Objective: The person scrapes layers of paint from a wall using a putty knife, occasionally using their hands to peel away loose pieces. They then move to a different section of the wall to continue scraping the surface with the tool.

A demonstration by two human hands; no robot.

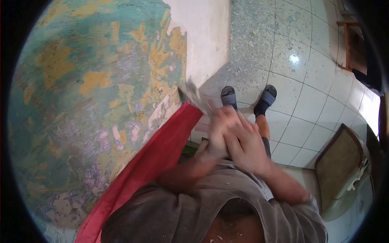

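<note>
A scraper [199, 101] with a grey metal blade, smeared by motion, reaches up and left from my hands. Its blade end is right at the edge of the patchy wall [101, 81], where green and yellow paint is partly stripped to pale plaster. My left hand [221, 129] is closed around the tool's handle. Overlapping it, my right hand [248, 148] grips the same handle from the right. The fingers hide most of the handle. A red cloth [158, 158] hangs along the wall just below the blade.
Paint flakes [251, 36] litter the white tiled floor [291, 117]. My feet in striped sandals [265, 97] stand close to the wall. A cushioned chair [340, 162] is at the right, with a brown wooden piece of furniture [350, 44] farther up.
</note>
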